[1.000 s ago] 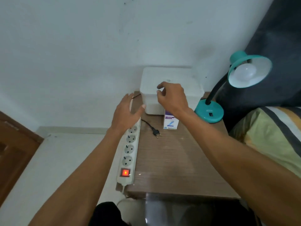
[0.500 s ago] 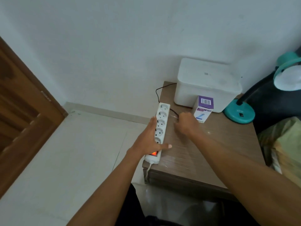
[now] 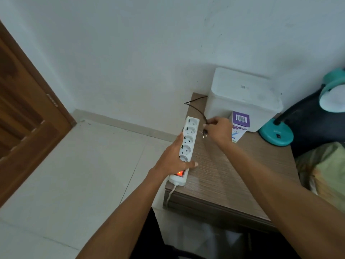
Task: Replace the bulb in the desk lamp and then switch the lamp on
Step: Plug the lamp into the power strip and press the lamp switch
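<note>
While the left hand [image 3: 174,159] lies flat with straight fingers along the near end of the strip [image 3: 186,146], thumb across it just above the glowing red switch [image 3: 180,173], the right hand [image 3: 219,128] pinches the black plug [image 3: 205,132] and holds it up off the table [image 3: 233,174], pins toward the strip's sockets. Half a second ago that hand was down on the tabletop closing on the plug; a second ago the plug lay loose and both hands were at the white box [image 3: 242,98]. So the plug is now picked up, and I judge the step in hand is plugging in, with the strip steadied for it. Its cord [image 3: 196,109] runs far and behind the box. At the far right stands the teal lamp [image 3: 276,134], its shade [image 3: 332,101] at the frame edge with a bulb seemingly fitted. Just left of its base, touching the box, stands the purple bulb carton [image 3: 239,126]. Since a second ago the view has swung left, bringing the door [image 3: 24,113] in.
</note>
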`<control>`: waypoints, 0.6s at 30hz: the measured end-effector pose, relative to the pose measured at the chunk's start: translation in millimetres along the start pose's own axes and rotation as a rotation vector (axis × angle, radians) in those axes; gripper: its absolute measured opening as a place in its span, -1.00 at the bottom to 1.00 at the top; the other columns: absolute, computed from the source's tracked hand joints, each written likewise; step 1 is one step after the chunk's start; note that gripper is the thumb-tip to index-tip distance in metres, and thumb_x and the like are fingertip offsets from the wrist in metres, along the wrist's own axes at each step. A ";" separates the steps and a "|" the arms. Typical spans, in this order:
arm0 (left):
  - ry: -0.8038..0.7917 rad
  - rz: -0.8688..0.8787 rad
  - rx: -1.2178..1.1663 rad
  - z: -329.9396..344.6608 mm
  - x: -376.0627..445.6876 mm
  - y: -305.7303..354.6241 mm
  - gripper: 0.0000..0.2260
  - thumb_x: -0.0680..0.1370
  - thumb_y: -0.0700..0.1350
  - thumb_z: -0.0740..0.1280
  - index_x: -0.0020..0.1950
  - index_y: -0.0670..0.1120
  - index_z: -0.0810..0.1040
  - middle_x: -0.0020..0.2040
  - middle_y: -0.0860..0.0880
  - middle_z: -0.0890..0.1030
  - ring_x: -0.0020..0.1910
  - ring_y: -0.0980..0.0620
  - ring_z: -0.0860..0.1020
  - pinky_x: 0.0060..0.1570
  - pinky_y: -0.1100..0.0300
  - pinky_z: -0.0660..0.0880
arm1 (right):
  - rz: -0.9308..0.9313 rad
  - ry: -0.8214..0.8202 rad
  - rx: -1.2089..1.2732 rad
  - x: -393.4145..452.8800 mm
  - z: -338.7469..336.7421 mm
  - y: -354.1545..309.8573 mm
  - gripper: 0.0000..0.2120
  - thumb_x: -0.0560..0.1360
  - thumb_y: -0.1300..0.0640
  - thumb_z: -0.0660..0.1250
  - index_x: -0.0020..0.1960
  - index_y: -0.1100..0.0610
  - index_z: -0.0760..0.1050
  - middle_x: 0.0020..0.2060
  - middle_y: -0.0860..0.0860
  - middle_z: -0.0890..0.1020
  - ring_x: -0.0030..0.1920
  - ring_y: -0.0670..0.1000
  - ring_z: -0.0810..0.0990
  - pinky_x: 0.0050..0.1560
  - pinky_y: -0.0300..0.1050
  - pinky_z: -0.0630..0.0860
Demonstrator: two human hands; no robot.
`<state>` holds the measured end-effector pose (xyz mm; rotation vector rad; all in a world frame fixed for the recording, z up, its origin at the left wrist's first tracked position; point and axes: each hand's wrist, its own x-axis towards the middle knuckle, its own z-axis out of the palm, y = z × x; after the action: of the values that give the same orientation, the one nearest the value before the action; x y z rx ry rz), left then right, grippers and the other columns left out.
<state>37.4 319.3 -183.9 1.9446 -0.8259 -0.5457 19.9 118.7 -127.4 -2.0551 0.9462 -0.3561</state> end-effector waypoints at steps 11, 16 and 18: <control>0.011 -0.015 0.002 2.5 0.5 -2.4 0.05 0.36 0.11 0.61 0.64 0.07 -0.02 0.34 0.00 0.52 0.19 0.06 0.55 0.20 0.12 0.54 | -0.074 0.021 0.172 -31.8 23.9 -21.2 -0.89 0.43 0.23 0.53 -0.11 0.10 0.63 -0.23 -0.05 0.67 -0.23 -0.17 0.61 -0.34 -0.46 0.44; 0.010 -0.008 0.007 2.3 1.3 -4.8 0.06 0.36 0.14 0.60 0.64 0.07 -0.04 0.36 -0.03 0.52 0.22 0.02 0.57 0.23 0.03 0.56 | -0.068 0.048 0.178 -34.2 31.6 -16.4 -0.91 0.43 0.25 0.53 -0.14 0.15 0.63 -0.30 -0.08 0.64 -0.30 -0.23 0.57 -0.32 -0.43 0.50; 0.012 -0.002 0.001 2.0 1.8 -5.5 0.06 0.35 0.14 0.60 0.64 0.07 -0.03 0.35 -0.02 0.53 0.21 0.03 0.57 0.22 0.04 0.57 | -0.067 0.045 0.172 -33.9 33.8 -13.1 -0.91 0.42 0.24 0.54 -0.14 0.17 0.63 -0.30 -0.10 0.64 -0.30 -0.23 0.57 -0.36 -0.49 0.44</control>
<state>39.1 318.8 -189.8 1.9479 -0.8164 -0.5349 21.9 167.6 -135.4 -1.9319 0.8441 -0.5038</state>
